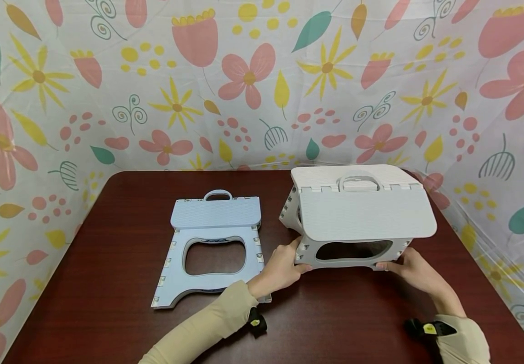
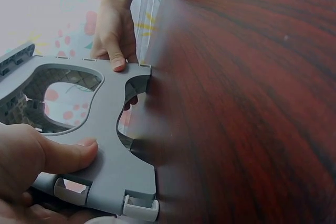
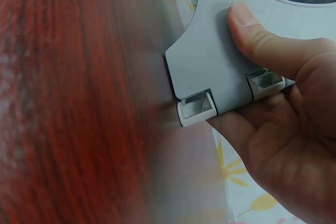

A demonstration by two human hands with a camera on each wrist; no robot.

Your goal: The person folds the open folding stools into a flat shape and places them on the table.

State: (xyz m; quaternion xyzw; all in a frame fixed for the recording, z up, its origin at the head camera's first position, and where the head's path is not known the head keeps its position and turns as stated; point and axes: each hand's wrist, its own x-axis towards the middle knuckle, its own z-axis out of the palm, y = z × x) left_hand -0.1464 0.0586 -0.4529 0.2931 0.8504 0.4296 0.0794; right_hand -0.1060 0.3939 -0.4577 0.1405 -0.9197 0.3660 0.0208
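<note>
In the head view, the left sleeve and left hand cover part of the blue folding stool, whose rim lettering is too small to read. The white folding stool conceals fingertips of both the left hand and the right hand. The bottom edge crops the desk. Each wrist view cuts off the white folding stool and blurs the desk alongside it.
</note>
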